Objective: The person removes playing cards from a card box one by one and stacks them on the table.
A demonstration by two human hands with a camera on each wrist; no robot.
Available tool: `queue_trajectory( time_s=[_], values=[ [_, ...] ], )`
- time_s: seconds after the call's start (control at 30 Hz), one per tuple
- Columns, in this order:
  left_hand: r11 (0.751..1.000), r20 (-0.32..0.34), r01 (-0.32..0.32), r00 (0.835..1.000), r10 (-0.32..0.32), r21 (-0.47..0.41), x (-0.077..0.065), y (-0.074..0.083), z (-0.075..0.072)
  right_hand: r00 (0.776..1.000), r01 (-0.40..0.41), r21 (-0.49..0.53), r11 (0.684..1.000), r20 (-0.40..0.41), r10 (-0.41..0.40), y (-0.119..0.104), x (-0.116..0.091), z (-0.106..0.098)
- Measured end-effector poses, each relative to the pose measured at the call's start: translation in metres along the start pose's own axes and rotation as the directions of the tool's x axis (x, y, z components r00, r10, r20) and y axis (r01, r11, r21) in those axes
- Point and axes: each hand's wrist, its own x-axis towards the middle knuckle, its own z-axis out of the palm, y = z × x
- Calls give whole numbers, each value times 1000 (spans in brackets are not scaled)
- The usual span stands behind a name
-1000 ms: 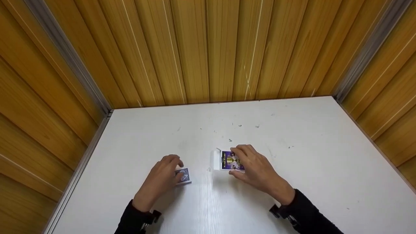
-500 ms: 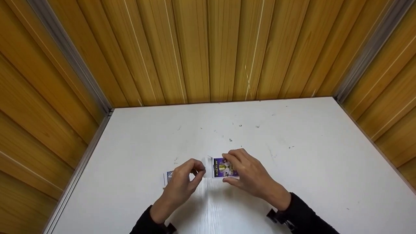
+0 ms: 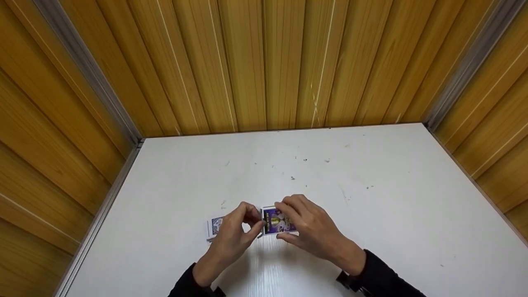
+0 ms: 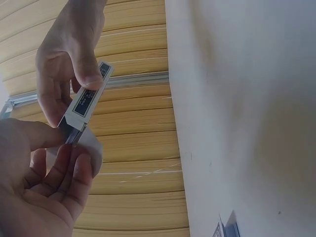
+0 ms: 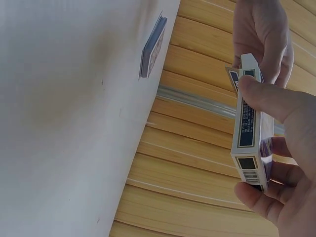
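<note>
My right hand [image 3: 311, 225] grips a small playing card box [image 3: 277, 220] with a purple front and a gold cup picture. Its thumb lies along the narrow printed side [image 5: 247, 116], fingers on the opposite side. At the box's left end, the thumb and fingers of my left hand [image 3: 233, 231] pinch the end flap, whose rounded white part [image 4: 92, 148] shows below the fingers. A small white side flap [image 5: 249, 61] sticks out from that end. On the table left of my left hand lies a deck of cards [image 3: 217, 226] with blue patterned backs, partly hidden by the hand.
The white table [image 3: 185, 173] carries scattered small dark marks. Wood-patterned panels [image 3: 284, 62] wall in its back and both sides, with metal posts at the corners.
My left hand has left the card deck and moved right to the box's flap. My right hand has brought the box slightly left and nearer to me. The flap now stands less far out.
</note>
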Motion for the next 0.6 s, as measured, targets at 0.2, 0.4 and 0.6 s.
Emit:
queue_trajectory(
  time_s=[0.2,0.4,0.6],
  values=[
    [1000,-2,-4,1000,4,-3,-1,-2,0,1000,22,-22,1000,-16,-23,-2,0,1],
    [1000,-8,31,999,-31,-2,-1,-3,0,999,34,-31,999,-16,-34,-4,1,2],
    [995,-3,83,997,-83,-50,0,-3,1,999,39,-36,999,-16,-40,-5,1,2]
  ],
)
